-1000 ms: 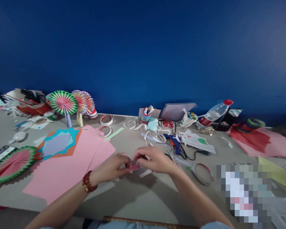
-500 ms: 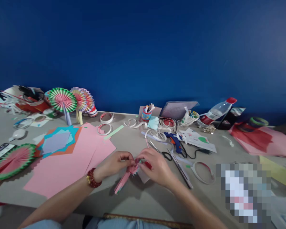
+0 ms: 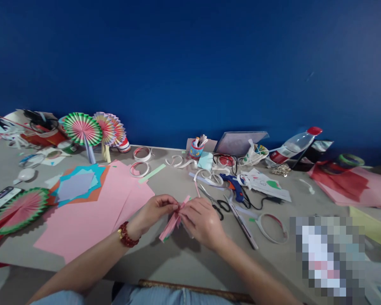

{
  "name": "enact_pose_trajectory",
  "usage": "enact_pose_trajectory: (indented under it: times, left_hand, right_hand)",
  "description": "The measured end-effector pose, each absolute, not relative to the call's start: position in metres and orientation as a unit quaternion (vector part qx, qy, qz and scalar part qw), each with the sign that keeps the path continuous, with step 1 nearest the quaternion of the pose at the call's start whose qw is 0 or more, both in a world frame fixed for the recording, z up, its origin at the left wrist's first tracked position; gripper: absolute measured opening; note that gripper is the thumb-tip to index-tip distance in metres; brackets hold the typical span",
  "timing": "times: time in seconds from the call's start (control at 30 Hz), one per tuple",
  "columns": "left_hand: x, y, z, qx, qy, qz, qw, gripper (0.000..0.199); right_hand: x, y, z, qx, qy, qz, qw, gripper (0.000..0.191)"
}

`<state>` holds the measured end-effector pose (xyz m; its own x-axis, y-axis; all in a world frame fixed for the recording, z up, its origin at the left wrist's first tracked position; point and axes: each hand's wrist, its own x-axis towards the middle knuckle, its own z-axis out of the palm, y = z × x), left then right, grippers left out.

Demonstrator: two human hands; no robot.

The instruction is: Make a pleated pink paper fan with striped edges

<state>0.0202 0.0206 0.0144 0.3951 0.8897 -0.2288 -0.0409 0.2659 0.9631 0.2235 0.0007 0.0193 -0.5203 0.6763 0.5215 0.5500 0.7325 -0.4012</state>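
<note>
A narrow bundle of folded pink paper (image 3: 169, 226) with green edges slants between my hands, just above the table. Pinched on its upper left side is my left hand (image 3: 157, 212), with a red bead bracelet on the wrist. My right hand (image 3: 201, 220) is closed round the other side of the bundle, and its fingers hide the middle of the paper. Scissors (image 3: 214, 201) with black handles lie just beyond my right hand. Pink sheets (image 3: 92, 224) spread out left of my left hand.
Behind the scissors lies a blue glue gun (image 3: 235, 186). Rolls of white tape (image 3: 142, 153) sit at the back. Finished paper fans (image 3: 82, 129) stand at the left, and another fan (image 3: 22, 212) lies flat. A plastic bottle (image 3: 294, 148) leans at the right.
The paper bundle has turned in my hands, its lower end shifting right and up, and a pink tip now shows above my fingers. The view has shifted slightly.
</note>
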Motion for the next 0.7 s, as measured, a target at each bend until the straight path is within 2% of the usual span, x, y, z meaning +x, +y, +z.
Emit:
enact_pose_trajectory:
  times: [0.13, 0.3, 0.47, 0.6, 0.7]
  left_hand:
    - [0.021, 0.024, 0.016, 0.490, 0.432, 0.362, 0.665, 0.022]
    - [0.022, 0.027, 0.012, 0.531, 0.421, 0.374, 0.633, 0.018]
    - [0.026, 0.023, 0.013, 0.671, 0.446, 0.364, 0.467, 0.006]
    - [0.029, 0.021, 0.010, 0.750, 0.406, 0.383, 0.355, 0.014]
    - [0.031, 0.023, 0.003, 0.772, 0.374, 0.414, 0.304, 0.017]
  right_hand:
    - [0.220, 0.007, 0.014, -0.331, -0.873, 0.071, 0.351, 0.013]
    - [0.225, 0.015, 0.013, -0.358, -0.818, 0.225, 0.389, 0.010]
    - [0.226, 0.019, 0.001, -0.450, -0.721, 0.373, 0.373, 0.018]
    - [0.221, 0.023, -0.009, -0.459, -0.681, 0.429, 0.376, 0.018]
    - [0.220, 0.027, -0.010, -0.438, -0.669, 0.462, 0.384, 0.010]
